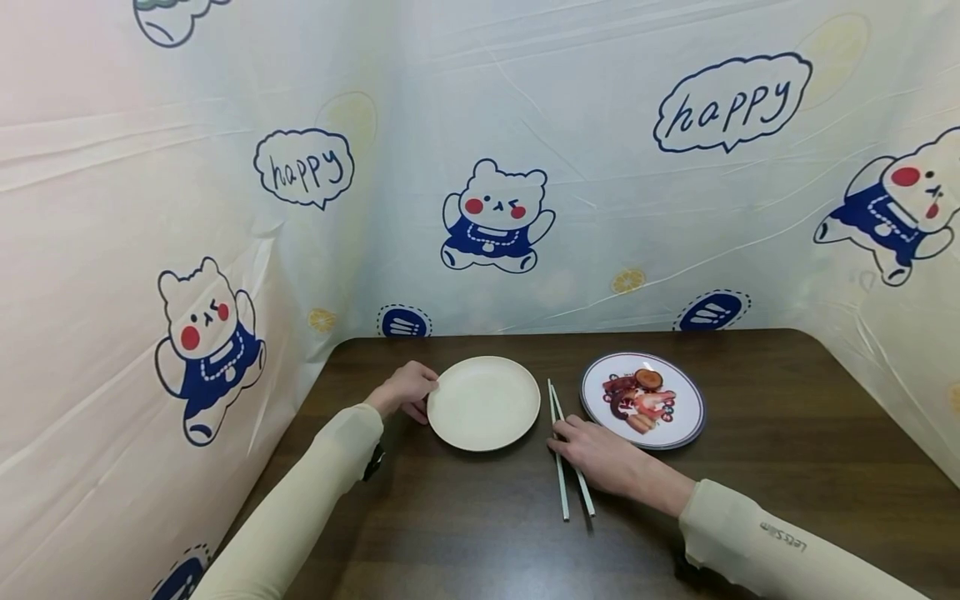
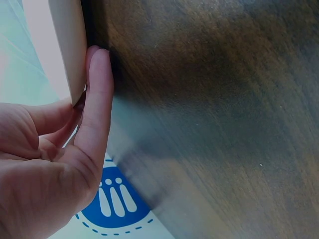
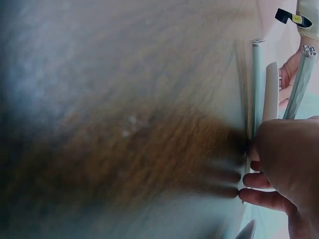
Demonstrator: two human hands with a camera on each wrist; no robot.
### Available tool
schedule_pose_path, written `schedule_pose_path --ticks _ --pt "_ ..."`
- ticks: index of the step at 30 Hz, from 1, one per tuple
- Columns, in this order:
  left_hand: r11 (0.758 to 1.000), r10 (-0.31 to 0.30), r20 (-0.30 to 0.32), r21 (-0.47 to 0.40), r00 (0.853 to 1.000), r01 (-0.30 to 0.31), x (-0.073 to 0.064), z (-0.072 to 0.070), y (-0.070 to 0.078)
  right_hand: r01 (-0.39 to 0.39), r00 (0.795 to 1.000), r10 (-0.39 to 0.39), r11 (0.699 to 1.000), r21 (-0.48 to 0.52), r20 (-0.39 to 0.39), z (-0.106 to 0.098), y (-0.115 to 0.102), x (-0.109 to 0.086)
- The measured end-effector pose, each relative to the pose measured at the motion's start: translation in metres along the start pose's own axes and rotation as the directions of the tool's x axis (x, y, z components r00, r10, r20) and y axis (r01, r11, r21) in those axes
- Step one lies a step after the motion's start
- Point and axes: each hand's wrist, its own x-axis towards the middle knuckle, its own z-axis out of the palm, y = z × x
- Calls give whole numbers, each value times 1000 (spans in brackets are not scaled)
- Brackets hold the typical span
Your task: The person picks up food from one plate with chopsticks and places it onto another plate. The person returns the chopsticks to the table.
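Note:
A plain cream plate [image 1: 483, 404] lies on the table, its left rim held by my left hand [image 1: 405, 390]. In the left wrist view the thumb is on one face of the plate [image 2: 62, 50] and fingers reach along the underside. My right hand [image 1: 596, 454] has its fingers on a pair of pale green chopsticks [image 1: 562, 487], between the two plates. The chopsticks spread apart toward the near side. From the right wrist, one chopstick [image 3: 257, 84] lies close to the tabletop, while the other [image 3: 299, 89] stands higher, partly hidden behind the hand.
Right of the chopsticks sits a white plate with a blue rim [image 1: 600, 383], bearing food or a picture of food [image 1: 643, 404]; I cannot tell which. The dark wooden table [image 1: 780, 433] ends at a curtain [image 1: 600, 208] printed with cartoon bears.

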Motion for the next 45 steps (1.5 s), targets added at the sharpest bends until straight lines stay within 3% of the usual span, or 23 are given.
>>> schedule_pose_path --ticks 22,31,40,45 --pt "1000 1 5 -7 1000 -1 0 0 -1 -8 998 4 999 -48 -71 6 -3 -6" --pt "1000 3 3 6 1000 -3 0 0 -2 -72 994 79 993 91 -70 6 -2 -8" --pt "1000 8 2 0 1000 -8 0 0 -1 -77 987 90 992 98 -133 11 2 -8" --pt "1000 8 2 7 1000 -8 0 0 -1 -81 987 98 988 130 -126 12 3 -9"
